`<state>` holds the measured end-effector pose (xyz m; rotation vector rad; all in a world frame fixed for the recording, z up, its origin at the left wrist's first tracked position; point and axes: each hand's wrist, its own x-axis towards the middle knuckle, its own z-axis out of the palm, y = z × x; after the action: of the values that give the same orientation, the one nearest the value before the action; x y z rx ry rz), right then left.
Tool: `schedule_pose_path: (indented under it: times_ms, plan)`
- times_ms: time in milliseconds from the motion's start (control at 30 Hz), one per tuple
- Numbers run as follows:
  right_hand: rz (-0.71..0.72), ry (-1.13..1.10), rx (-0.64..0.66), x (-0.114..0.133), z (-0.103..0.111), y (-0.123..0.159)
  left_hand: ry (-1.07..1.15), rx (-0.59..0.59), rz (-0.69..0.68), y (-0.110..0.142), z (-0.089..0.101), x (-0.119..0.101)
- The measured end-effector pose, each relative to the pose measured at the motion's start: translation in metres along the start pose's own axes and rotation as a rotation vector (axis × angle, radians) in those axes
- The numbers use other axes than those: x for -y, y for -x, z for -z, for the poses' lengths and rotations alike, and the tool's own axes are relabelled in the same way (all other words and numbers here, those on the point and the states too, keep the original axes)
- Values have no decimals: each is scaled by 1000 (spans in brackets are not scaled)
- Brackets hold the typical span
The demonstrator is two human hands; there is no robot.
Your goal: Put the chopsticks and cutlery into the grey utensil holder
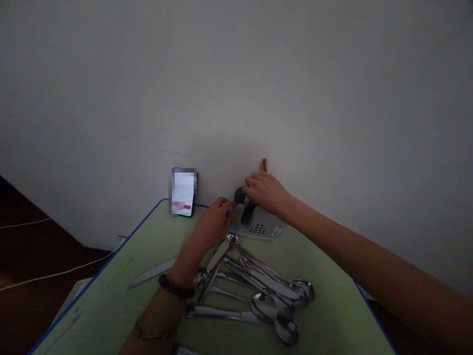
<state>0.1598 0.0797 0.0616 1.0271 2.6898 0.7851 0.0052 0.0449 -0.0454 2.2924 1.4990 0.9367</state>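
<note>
My right hand (pixel 266 192) reaches to the far edge of the green table (pixel 121 296) and closes its fingers over dark utensils standing in a pale cutlery holder (pixel 258 228) against the wall. Wooden chopstick tips (pixel 263 164) stick up behind that hand. My left hand (pixel 213 223) rests at the holder's left side, fingers curled against its edge; a dark bead bracelet is on the wrist. Just below the hands lies a heap of shiny metal spoons and knives (pixel 254 288).
A phone (pixel 184 192) with a lit screen leans upright against the white wall at the table's back left. A single knife (pixel 153 273) lies apart on the left of the table. White cables (pixel 55 273) run across the dark floor at left.
</note>
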Motion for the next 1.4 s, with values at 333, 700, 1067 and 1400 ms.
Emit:
schedule_pose_path:
  times_ms: [333,700,1067,1400]
  plan:
    - [-482,-789,-81,61,-29,111,-72,338,128,27,22,-15]
    - [-360,-1037,371,73,-44,129,-476,668,244,54,11,-20]
    - [-440,-1168,-42,84,-22,119,-145,559,-72,52,33,-48]
    - [-551,-1326,-291,74,-24,118,9,516,-150,50,34,-66]
